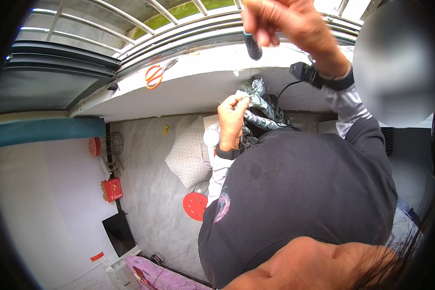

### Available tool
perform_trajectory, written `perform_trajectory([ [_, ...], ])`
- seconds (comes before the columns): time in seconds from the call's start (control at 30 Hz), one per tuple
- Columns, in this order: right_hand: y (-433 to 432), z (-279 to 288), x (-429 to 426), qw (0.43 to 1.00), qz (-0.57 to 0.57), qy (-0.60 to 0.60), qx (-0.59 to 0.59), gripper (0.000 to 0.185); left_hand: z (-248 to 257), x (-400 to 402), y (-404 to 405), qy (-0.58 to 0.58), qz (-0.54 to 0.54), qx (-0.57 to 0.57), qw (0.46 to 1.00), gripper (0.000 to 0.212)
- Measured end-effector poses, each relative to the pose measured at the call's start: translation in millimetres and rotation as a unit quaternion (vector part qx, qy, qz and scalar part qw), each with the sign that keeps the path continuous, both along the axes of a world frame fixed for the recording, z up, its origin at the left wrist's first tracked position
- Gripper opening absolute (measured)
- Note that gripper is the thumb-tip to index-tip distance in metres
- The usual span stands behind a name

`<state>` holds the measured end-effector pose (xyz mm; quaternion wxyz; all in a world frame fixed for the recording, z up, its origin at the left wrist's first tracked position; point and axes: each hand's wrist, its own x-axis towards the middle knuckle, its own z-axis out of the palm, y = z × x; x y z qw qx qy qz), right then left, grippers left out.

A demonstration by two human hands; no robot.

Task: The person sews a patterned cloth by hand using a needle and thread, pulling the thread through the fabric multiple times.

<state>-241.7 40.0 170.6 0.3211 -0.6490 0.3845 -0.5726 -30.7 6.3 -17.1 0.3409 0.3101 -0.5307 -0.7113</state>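
My left hand (231,117) pinches a bunched piece of grey-and-white patterned fabric (258,101) between thumb and fingers, in front of the wall under the window. Raised above the window sill, my right hand (281,21) is blurred, with its fingers curled. Just under those fingers is a dark rounded handle-like object (253,47) with a teal edge; whether the hand holds it or it lies on the sill cannot be made out. A thin line, perhaps thread, runs from the fabric upward. Orange-handled scissors (156,76) lie on the sill to the left.
A small dark object (112,87) sits at the sill's left end, below the barred window (137,21). A dotted cushion (188,152) and a red perforated disc (195,206) are on the left. A blurred pale round shape (398,65) blocks the upper right.
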Motion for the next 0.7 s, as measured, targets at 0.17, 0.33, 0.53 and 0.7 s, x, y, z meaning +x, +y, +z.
perform_trajectory([
  [0.17,4,49,-13,0.998,0.007,0.030,-0.063,0.021,7,-2,2,-0.018,0.010,0.007,1.000,0.012],
  [0.33,1,57,-18,0.997,0.016,0.033,-0.074,0.020,7,0,1,-0.035,0.020,-0.011,0.999,0.013],
  [0.53,-1,61,-18,0.996,0.016,0.036,-0.079,0.019,6,-2,1,-0.049,0.019,-0.014,0.999,0.014],
  [0.7,1,64,-17,0.996,0.012,0.038,-0.086,0.019,3,-2,0,-0.045,0.012,-0.029,0.999,0.012],
])
